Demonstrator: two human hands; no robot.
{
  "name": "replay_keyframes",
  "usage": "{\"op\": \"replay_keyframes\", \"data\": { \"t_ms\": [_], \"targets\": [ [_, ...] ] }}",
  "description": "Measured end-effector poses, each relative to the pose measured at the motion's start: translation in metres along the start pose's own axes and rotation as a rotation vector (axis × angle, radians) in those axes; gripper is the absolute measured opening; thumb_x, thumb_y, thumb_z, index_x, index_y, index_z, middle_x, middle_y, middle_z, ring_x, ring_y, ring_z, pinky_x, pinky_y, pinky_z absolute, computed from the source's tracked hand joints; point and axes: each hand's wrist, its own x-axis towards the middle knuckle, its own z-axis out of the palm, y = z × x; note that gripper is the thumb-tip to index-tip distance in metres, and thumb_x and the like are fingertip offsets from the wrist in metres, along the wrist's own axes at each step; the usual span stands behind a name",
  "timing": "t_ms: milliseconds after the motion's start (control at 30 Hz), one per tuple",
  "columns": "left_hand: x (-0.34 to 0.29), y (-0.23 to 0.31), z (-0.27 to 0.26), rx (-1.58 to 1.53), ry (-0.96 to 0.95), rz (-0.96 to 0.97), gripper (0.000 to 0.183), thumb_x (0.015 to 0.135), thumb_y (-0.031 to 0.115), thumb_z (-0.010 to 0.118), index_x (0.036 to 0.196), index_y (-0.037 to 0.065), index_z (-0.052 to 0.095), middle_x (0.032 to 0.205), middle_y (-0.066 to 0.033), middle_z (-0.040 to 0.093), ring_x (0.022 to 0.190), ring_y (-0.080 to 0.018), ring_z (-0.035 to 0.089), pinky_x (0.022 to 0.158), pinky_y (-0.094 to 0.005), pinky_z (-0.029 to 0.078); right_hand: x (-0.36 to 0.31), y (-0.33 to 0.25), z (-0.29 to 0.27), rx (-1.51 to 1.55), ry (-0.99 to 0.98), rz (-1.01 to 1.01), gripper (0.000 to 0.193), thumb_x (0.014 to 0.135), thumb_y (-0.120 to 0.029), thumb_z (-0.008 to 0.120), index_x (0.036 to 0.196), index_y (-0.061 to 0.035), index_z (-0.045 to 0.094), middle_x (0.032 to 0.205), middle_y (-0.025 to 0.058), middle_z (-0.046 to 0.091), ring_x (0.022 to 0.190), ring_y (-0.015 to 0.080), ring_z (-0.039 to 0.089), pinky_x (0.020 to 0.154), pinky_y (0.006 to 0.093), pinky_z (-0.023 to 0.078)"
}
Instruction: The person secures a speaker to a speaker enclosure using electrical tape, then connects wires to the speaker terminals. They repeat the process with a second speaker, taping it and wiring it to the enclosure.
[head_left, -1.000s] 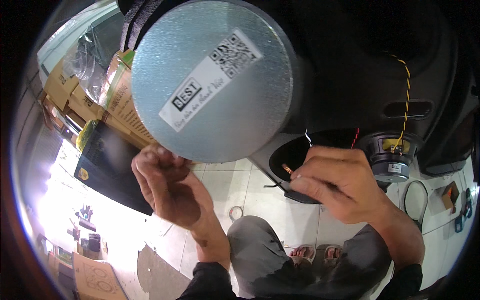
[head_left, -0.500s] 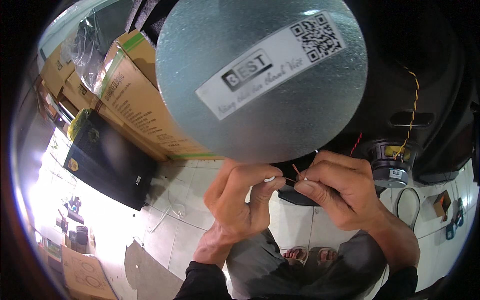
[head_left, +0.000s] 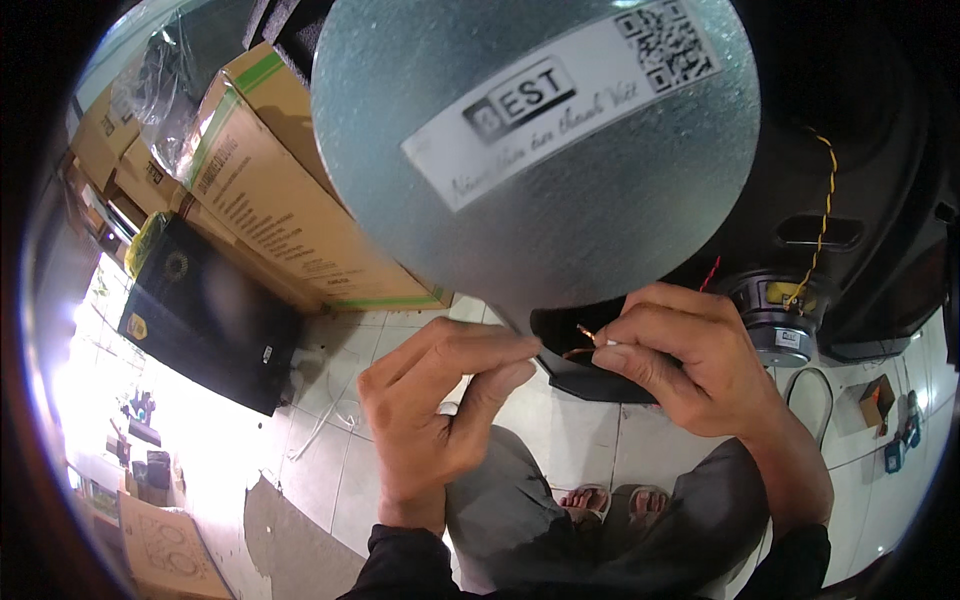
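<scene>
My right hand (head_left: pixel 695 365) pinches a white insulated wire (head_left: pixel 604 344) between thumb and forefinger. Its bare copper end (head_left: pixel 585 332) sticks out toward the left. Beside it my left hand (head_left: pixel 425 410) is apart from the wire, its thumb and forefinger slightly separated. A small white piece (head_left: pixel 448 408) shows in the gap of the left hand; I cannot tell whether it is held. Just above both hands looms a large round grey metal disc (head_left: pixel 540 240) with a white label, probably a speaker magnet, hiding what lies behind it.
At right, a smaller speaker driver (head_left: pixel 785 320) and a twisted yellow-black wire (head_left: pixel 828 200) lie against a black cabinet (head_left: pixel 880 240). A tall cardboard box (head_left: pixel 270 190) and a black speaker box (head_left: pixel 210 310) stand left. Far right are a small open box (head_left: pixel 877 402) and a teal tool (head_left: pixel 895 455).
My left hand has drawn away to the left from the wire, and the white bit has left its fingertips. The right hand keeps its pinch. The view has shifted slightly.
</scene>
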Motion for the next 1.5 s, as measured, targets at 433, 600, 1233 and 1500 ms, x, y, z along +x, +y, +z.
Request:
{"op": "replay_keyframes", "data": {
  "t_ms": [433, 600, 1233, 1500],
  "targets": [
    [-0.008, -0.031, 0.032, 0.166, -0.025, 0.461, 0.031, 0.068, 0.002, 0.082, 0.096, 0.007, 0.069, 0.09, -0.0054, 0.064, 0.078, -0.0251, 0.063, 0.064, -0.035, 0.053, -0.004, 0.016, -0.001, 0.035, -0.353, 0.061, 0.022, 0.095, -0.019, 0.062, 0.083, -0.0013, 0.067, 0.078, 0.0112, 0.059, 0.072, 0.0267, 0.058, 0.077, 0.038, 0.04],
    [0.002, -0.046, 0.039, 0.142, 0.071, 0.77, 0.027, 0.073, 0.008, 0.084, 0.095, 0.004, 0.07, 0.092, -0.0065, 0.066, 0.081, -0.024, 0.066, 0.067, -0.0347, 0.056, 0.002, 0.022, -0.006, 0.41, -0.432, 0.133, 0.024, 0.095, -0.021, 0.06, 0.081, -0.0031, 0.067, 0.077, 0.0093, 0.059, 0.074, 0.0256, 0.055, 0.08, 0.0377, 0.037],
    [0.021, -0.05, 0.04, 0.11, 0.036, 0.795, 0.019, 0.076, 0.01, 0.082, 0.091, 0.007, 0.072, 0.091, -0.0048, 0.071, 0.078, -0.021, 0.067, 0.067, -0.0269, 0.054, -0.005, 0.018, -0.01, -0.218, -0.146, -0.233, 0.014, 0.075, -0.019, 0.067, 0.068, -0.0084, 0.061, 0.07, 0.0032, 0.049, 0.074, 0.0218, 0.049, 0.09, 0.0416, 0.036],
    [0.012, -0.027, 0.027, -0.334, -0.356, -0.017, 0.024, 0.086, 0.021, 0.08, 0.089, 0.001, 0.067, 0.082, -0.0124, 0.068, 0.071, -0.0217, 0.066, 0.064, -0.0315, 0.053, -0.008, 0.011, -0.009, -0.434, -0.113, -0.292, 0.008, 0.07, -0.011, 0.07, 0.069, -0.0099, 0.062, 0.071, 0.0034, 0.05, 0.075, 0.0217, 0.051, 0.095, 0.0424, 0.037]
  ]
}}
